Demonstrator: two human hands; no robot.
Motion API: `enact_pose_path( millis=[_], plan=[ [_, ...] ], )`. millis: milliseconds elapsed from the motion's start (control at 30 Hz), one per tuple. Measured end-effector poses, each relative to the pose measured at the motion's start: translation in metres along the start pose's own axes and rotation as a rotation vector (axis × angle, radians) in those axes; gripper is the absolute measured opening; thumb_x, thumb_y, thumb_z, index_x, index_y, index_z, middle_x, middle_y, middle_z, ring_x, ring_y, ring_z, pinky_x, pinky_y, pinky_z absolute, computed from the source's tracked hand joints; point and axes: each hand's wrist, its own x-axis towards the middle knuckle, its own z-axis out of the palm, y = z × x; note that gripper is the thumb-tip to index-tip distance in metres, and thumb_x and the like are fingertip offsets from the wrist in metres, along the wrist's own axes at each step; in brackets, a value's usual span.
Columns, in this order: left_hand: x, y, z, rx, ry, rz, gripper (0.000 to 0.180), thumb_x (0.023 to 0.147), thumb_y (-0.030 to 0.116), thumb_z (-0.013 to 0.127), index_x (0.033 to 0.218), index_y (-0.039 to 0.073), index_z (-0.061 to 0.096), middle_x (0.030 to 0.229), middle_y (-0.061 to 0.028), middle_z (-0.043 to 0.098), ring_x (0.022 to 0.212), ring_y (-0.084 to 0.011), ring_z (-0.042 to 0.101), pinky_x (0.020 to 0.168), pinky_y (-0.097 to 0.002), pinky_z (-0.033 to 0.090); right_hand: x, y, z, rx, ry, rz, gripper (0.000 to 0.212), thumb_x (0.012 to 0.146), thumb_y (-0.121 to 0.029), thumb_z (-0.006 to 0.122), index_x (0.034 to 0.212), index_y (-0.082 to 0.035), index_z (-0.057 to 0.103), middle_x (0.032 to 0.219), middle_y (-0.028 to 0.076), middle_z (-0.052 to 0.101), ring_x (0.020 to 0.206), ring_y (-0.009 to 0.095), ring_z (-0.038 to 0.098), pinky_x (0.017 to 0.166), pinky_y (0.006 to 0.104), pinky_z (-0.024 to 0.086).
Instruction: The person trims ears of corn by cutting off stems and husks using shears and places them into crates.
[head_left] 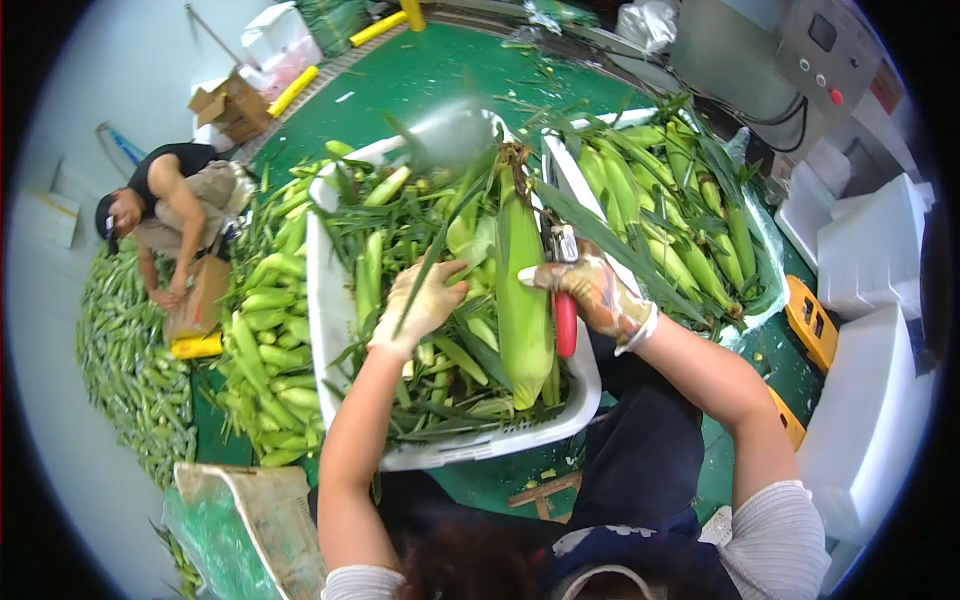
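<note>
Nearby, white foam boxes at right, brown cardboard box far left.

Blades of the shears hidden behind the corn ear. Near end of that ear buried in husks. Far left leaf smeared by motion blur. Basket floor hidden under leaves. Labels on the far right machine panel too small to tell.

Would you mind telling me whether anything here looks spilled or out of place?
Yes: loose green corn ears lie heaped on the green floor beside the white plastic crate, and scraps of husk are scattered across it. Nothing looks damaged.
</note>
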Motion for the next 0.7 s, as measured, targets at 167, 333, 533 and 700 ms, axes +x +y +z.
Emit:
enact_pose_path(
  millis=[167, 333, 533, 700],
  plan=[
    [-0.112, 0.02, -0.084, 0.036, 0.286, 0.007, 0.023, 0.08, 0.017, 0.065, 0.103, 0.011, 0.067, 0.095, -0.0071, 0.068, 0.09, -0.0217, 0.062, 0.086, -0.0308, 0.039, -0.004, -0.018, 0.037, 0.088, -0.22, 0.001, 0.019, 0.085, -0.013, 0.059, 0.093, 0.003, 0.066, 0.087, 0.008, 0.066, 0.082, 0.015, 0.062, 0.076, 0.0265, 0.051],
    [-0.133, -0.02, -0.069, -0.581, 0.315, -0.01, 0.029, 0.085, 0.019, 0.063, 0.109, 0.003, 0.062, 0.1, -0.0061, 0.066, 0.092, -0.0127, 0.06, 0.082, -0.0252, 0.046, -0.008, -0.015, 0.087, 0.534, -0.388, 0.272, 0.021, 0.086, -0.012, 0.051, 0.097, 0.0, 0.065, 0.089, 0.008, 0.067, 0.084, 0.018, 0.063, 0.081, 0.0296, 0.049],
    [-0.116, -0.045, -0.047, -0.688, 0.684, -0.023, 0.033, 0.084, 0.018, 0.067, 0.11, 0.0, 0.058, 0.097, -0.0073, 0.064, 0.086, -0.013, 0.06, 0.079, -0.0244, 0.048, 0.018, 0.032, 0.1, -0.228, -0.426, -0.333, 0.025, 0.084, -0.011, 0.051, 0.102, -0.009, 0.068, 0.102, 0.008, 0.067, 0.095, 0.026, 0.059, 0.088, 0.0331, 0.044],
    [-0.101, -0.047, -0.074, -1.101, 0.335, -0.062, 0.042, 0.082, 0.03, 0.068, 0.114, 0.005, 0.058, 0.102, -0.0058, 0.063, 0.092, -0.0117, 0.058, 0.078, -0.0263, 0.047, 0.056, 0.03, 0.101, -0.384, -0.548, -0.36, 0.021, 0.084, -0.013, 0.055, 0.101, -0.01, 0.068, 0.099, 0.006, 0.066, 0.091, 0.024, 0.058, 0.088, 0.0347, 0.041]
  ],
)
